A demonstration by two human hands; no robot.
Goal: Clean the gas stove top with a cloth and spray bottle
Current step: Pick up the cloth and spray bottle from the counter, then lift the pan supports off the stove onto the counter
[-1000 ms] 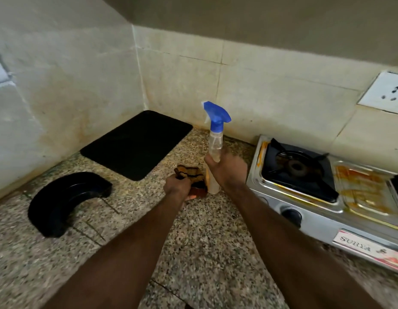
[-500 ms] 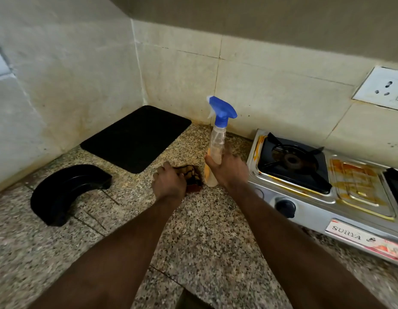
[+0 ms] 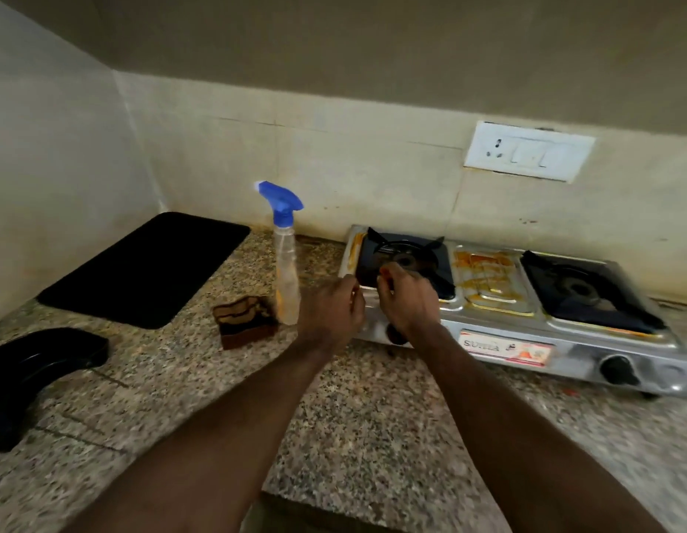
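We look down on a speckled granite counter (image 3: 372,417) that runs to a cream tiled wall (image 3: 372,167) at twelve o'clock. Taking the two hands as the centre of the dial, the steel gas stove (image 3: 576,352) stretches away toward three o'clock. It has two burners, and orange-brown stains smear the tray (image 3: 488,278) between them. A black mat (image 3: 149,267) lies flat in the corner at ten o'clock. A curved black piece (image 3: 34,367) sits near the counter's left edge at about eight o'clock (we cannot tell what it is). A white switch plate (image 3: 528,151) is on the wall at one o'clock.

Both bare forearms reach in from six o'clock. The left hand (image 3: 330,313) hangs just off the stove's left front corner with its fingers loosely bent and nothing in them. The right hand (image 3: 409,302) is over the front of the left burner, its fingers curled down by the black pan support (image 3: 407,255). The blur hides whether they grasp it or merely hover.

The spray bottle (image 3: 286,271) stands upright on the counter at nine o'clock, just beside the left hand but free of it. It is clear-bodied with a blue trigger head. The cloth (image 3: 244,321) is a folded brown wad that lies on the granite at the bottle's foot, toward eight o'clock, with neither hand on it.
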